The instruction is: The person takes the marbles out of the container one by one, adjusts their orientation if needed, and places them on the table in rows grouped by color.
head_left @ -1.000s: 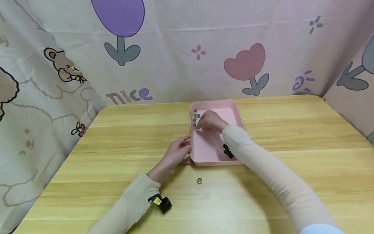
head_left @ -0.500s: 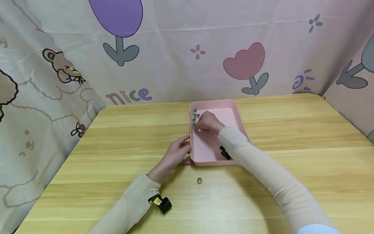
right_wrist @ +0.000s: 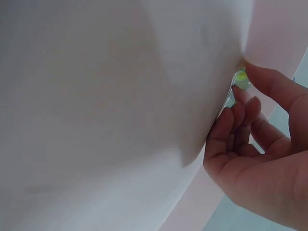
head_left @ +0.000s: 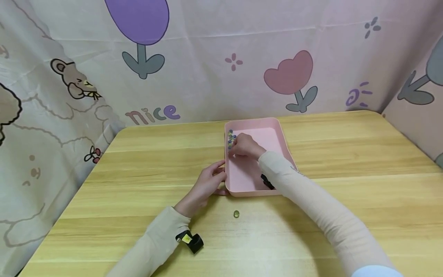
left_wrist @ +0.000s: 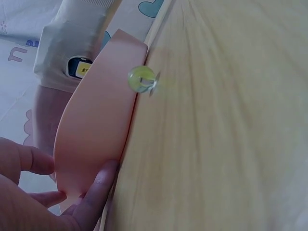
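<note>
In the head view, my right hand [head_left: 245, 145] reaches inside the pink tray [head_left: 249, 192], near its left wall. Its thumb and index finger pinch a clear marble [right_wrist: 242, 79] with yellow-green colour, as the right wrist view shows. Several blue and yellow marbles [head_left: 230, 139] line that same wall, just beyond my fingertips. My left hand [head_left: 207, 180] rests against the tray's outside at the near left corner, fingers fairly straight and touching the wall. A single yellowish marble [head_left: 236, 214] lies on the table in front of the tray; the left wrist view shows it too.
The wooden table [head_left: 155, 154] spreads out around the tray. A printed cloth [head_left: 207, 77] hangs behind and at both sides. A black wrist camera [head_left: 195, 243] sits on my left sleeve, close over the tabletop.
My right hand has shifted slightly left and toward me along the tray wall, now covering the nearest marble of the row. The left hand, tray and loose marble stay put.
</note>
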The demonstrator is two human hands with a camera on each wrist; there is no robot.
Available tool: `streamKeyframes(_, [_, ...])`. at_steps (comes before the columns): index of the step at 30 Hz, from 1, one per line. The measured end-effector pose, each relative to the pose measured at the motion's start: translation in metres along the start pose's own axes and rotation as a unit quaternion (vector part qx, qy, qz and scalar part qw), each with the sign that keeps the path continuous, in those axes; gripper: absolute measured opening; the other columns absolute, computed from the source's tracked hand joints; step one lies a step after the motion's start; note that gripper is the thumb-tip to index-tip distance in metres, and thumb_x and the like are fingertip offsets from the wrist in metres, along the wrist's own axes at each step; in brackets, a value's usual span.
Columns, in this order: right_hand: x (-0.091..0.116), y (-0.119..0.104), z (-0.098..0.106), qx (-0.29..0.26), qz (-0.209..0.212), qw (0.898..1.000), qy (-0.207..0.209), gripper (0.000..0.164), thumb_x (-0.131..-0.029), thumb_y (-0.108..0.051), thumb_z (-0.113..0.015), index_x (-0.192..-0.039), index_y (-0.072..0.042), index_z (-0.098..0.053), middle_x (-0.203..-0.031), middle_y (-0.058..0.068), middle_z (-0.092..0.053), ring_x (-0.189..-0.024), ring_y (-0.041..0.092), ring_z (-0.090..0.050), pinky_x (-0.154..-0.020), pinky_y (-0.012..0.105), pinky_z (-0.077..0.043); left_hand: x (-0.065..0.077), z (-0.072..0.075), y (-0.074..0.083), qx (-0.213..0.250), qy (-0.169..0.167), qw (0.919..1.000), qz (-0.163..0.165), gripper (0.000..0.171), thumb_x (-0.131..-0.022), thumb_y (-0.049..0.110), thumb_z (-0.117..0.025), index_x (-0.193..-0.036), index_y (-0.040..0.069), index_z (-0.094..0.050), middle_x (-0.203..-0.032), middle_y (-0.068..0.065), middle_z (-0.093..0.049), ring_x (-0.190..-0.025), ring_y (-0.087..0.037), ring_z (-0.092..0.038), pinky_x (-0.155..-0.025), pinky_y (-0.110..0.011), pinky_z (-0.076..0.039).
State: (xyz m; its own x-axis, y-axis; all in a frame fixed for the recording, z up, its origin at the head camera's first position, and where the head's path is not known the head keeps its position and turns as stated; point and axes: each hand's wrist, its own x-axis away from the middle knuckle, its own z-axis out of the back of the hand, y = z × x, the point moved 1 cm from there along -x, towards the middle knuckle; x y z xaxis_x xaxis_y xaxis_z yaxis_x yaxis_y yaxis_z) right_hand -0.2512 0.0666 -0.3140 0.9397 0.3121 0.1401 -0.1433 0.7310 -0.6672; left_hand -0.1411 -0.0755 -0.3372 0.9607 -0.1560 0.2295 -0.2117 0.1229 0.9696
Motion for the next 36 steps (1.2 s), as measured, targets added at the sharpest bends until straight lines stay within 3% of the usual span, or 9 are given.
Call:
streamKeyframes(9, [-0.003, 0.001, 0.002, 0.063, 0.071, 0.995, -0.041, 0.01, -0.084, -0.012, -0.069, -0.085, -0.002, -0.069, -0.071, 0.001, -0.058, -0.068, 0.014, -0.05, -0.057, 0.019, -0.041, 0.001, 0.001, 0.0, 0.0, 0.001, 1.0, -0.002, 0.056, -0.09, 0.0, -0.047, -0.146, 0.002, -0.04, -0.131, -0.022, -0.051, -0.102, -0.028, -0.058, -0.06, -0.034, -0.061])
streamKeyframes(15, [-0.004, 0.005, 0.004, 0.076, 0.089, 0.991, -0.064, 0.01, -0.085, -0.013, -0.067, -0.084, -0.004, -0.068, -0.07, 0.001, -0.059, -0.066, 0.013, -0.051, -0.058, 0.019, -0.042, 0.002, 0.001, 0.0, 0.003, -0.001, 1.0, -0.002, 0.056, -0.09, 0.0, -0.047, -0.146, 0.002, -0.04, -0.13, -0.021, -0.052, -0.101, -0.027, -0.059, -0.06, -0.035, -0.061])
streamKeyframes(27, [-0.004, 0.02, 0.015, -0.026, 0.057, 0.996, -0.067, 0.014, -0.087, -0.017, -0.066, -0.091, -0.004, -0.067, -0.069, 0.002, -0.058, -0.062, 0.011, -0.05, -0.055, 0.02, -0.042, 0.001, 0.0, 0.0, 0.002, 0.002, 1.0, 0.007, 0.057, -0.09, 0.0, -0.048, -0.146, 0.002, -0.039, -0.131, -0.021, -0.051, -0.102, -0.028, -0.058, -0.06, -0.034, -0.061])
streamKeyframes(36, [0.007, 0.019, 0.029, -0.142, 0.052, 0.988, -0.033, 0.018, -0.091, -0.014, -0.063, -0.099, 0.001, -0.065, -0.073, 0.01, -0.059, -0.062, 0.013, -0.056, -0.06, 0.023, -0.056, -0.001, 0.0, 0.0, 0.005, -0.003, 1.0, 0.007, 0.057, -0.091, 0.001, -0.048, -0.147, 0.003, -0.038, -0.131, -0.021, -0.05, -0.103, -0.028, -0.058, -0.062, -0.036, -0.062])
